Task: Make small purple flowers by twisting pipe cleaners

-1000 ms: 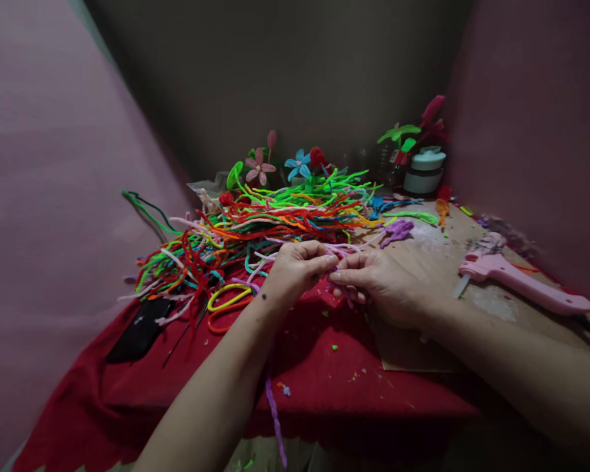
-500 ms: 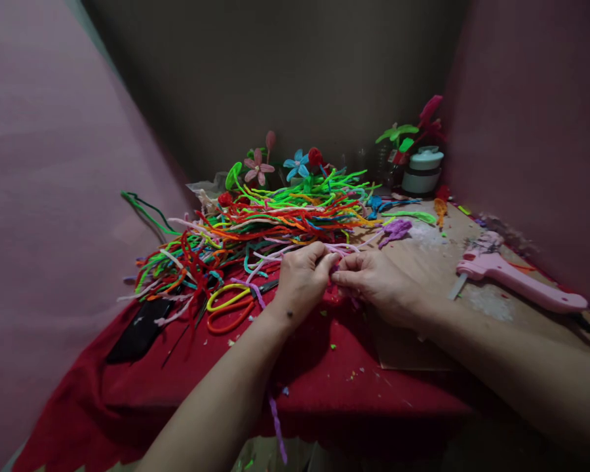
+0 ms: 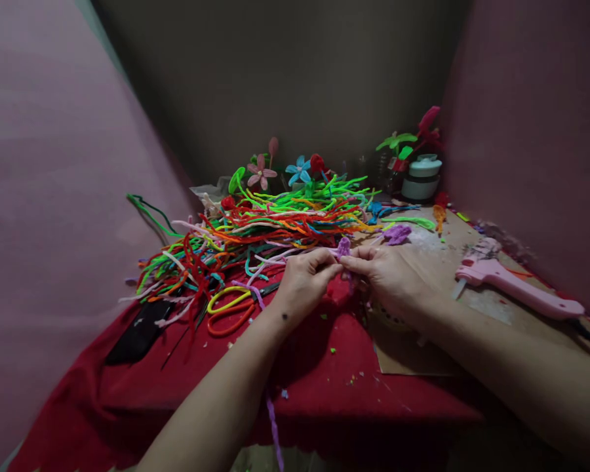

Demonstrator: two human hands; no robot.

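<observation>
My left hand (image 3: 309, 276) and my right hand (image 3: 381, 272) meet above the front of the table, thumbs and fingertips pinched together. Between them they grip a purple pipe cleaner, bent into a small loop or petal (image 3: 343, 247) that sticks up over the fingertips. A further bit of purple hangs below, partly covered by the fingers. Just beyond my right hand lies a finished-looking purple pipe-cleaner piece (image 3: 397, 234). Scissors (image 3: 230, 310) with one yellow and one red handle rest left of my left hand. A long purple pipe cleaner (image 3: 274, 423) trails over the table's front edge behind my left forearm.
A heap of many-coloured pipe cleaners (image 3: 280, 219) covers the back left. Pipe-cleaner flowers (image 3: 298, 170) stand behind it. A pink glue gun (image 3: 516, 285) lies on cardboard (image 3: 398, 357) at right. A black phone (image 3: 138, 332) lies at left; a lidded jar (image 3: 421, 178) stands at back right.
The purple loop now shows above my fingertips, where before the fingers hid it. Both hands have shifted slightly and turned, and the view has moved a little.
</observation>
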